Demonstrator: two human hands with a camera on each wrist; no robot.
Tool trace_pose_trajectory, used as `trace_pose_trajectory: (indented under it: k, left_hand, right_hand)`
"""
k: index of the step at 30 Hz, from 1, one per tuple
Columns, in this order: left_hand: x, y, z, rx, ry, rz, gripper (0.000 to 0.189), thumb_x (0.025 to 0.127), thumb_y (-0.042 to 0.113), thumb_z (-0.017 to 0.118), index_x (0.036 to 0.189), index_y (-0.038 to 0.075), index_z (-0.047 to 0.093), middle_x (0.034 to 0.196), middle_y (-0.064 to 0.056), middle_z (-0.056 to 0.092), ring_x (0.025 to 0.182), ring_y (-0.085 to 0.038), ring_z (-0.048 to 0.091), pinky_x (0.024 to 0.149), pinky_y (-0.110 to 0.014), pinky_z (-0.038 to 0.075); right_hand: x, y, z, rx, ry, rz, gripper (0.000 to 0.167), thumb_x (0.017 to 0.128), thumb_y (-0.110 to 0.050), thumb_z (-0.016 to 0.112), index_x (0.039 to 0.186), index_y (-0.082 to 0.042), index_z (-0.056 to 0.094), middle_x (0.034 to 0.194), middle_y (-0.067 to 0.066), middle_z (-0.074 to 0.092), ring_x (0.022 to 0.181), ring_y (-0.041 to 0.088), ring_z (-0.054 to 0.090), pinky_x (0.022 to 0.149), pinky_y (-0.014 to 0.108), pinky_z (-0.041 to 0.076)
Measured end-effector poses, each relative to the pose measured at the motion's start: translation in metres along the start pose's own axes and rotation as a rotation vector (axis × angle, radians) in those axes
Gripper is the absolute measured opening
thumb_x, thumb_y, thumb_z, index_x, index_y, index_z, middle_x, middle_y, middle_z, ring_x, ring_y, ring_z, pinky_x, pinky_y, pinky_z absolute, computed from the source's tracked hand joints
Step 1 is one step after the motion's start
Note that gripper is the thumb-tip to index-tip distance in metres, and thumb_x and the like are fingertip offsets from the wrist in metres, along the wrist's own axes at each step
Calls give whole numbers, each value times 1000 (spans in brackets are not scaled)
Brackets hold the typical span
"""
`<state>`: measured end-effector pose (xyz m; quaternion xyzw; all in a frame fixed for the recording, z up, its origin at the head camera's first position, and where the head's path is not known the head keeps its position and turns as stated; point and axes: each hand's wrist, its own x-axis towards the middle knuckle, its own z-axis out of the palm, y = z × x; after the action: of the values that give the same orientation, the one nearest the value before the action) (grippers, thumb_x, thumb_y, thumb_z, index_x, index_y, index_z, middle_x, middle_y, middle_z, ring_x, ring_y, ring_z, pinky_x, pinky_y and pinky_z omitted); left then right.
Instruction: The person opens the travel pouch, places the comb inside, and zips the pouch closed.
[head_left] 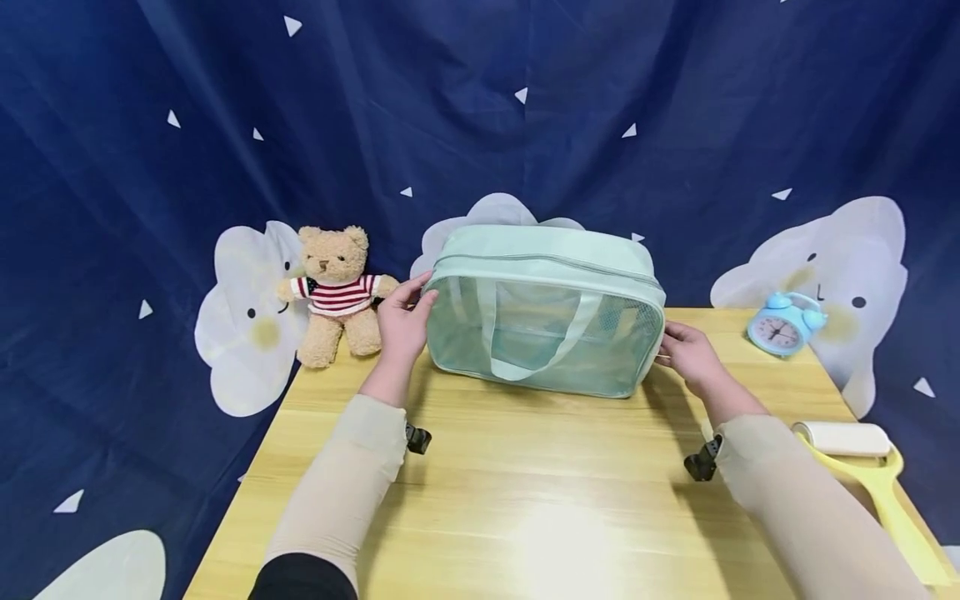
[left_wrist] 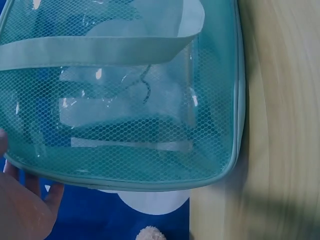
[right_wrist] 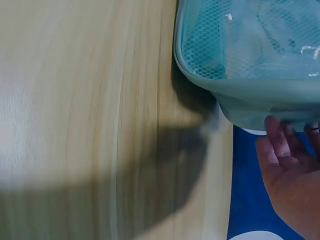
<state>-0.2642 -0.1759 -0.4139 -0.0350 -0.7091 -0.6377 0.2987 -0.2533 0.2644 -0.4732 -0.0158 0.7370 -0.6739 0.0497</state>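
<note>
A mint-green zip bag (head_left: 540,317) with clear mesh-patterned panels and a strap handle stands at the back of the wooden table. My left hand (head_left: 403,321) holds its upper left edge, thumb at the front rim and fingers along the side. In the left wrist view, part of that hand (left_wrist: 25,210) shows behind the bag's edge. On the opposite end, my right hand (head_left: 692,360) touches the lower side panel. The right wrist view shows its fingers (right_wrist: 280,145) fairly straight against that panel. The bag's zipper runs closed along the top front.
A teddy bear (head_left: 337,292) in a striped sweater sits left of the bag. At the back right stands a blue alarm clock (head_left: 780,327). A yellow-handled lint roller (head_left: 877,475) lies at the right edge. Behind the table (head_left: 525,467) hangs a dark blue curtain (head_left: 465,100).
</note>
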Motion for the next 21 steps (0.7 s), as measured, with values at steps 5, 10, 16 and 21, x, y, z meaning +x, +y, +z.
trace_pose_trajectory:
  k: [5, 10, 16, 21]
  left_hand:
    - [3, -1, 5, 5, 38, -12, 25, 92, -9, 76, 117, -5, 78, 113, -24, 76, 83, 0, 64, 72, -14, 53]
    - [4, 0, 6, 31, 43, -16, 25, 91, -9, 77, 115, -5, 79, 110, -25, 76, 82, 0, 65, 71, -14, 52]
    - [5, 1, 5, 54, 27, -6, 24, 91, -8, 78, 115, -5, 79, 107, -24, 77, 80, 2, 65, 72, -14, 53]
    - [5, 2, 2, 84, 28, 0, 23, 89, -7, 81, 112, -5, 80, 104, -24, 77, 78, 3, 65, 73, -14, 52]
  right_hand:
    - [-2, -3, -3, 143, 51, 33, 31, 111, -8, 53, 96, -24, 75, 85, -15, 73, 77, 0, 70, 71, 18, 59]
    - [-5, -5, -5, 261, 32, 78, 37, 110, -7, 56, 86, -26, 76, 84, -11, 74, 75, 4, 70, 72, 20, 59]
    - [-10, -7, -12, 383, -13, 112, 35, 111, -4, 53, 87, -17, 75, 81, -4, 72, 73, 8, 68, 72, 23, 59]
    - [-11, -11, -18, 400, -13, 140, 35, 108, 0, 55, 85, -15, 77, 78, -3, 72, 71, 6, 68, 69, 21, 59]
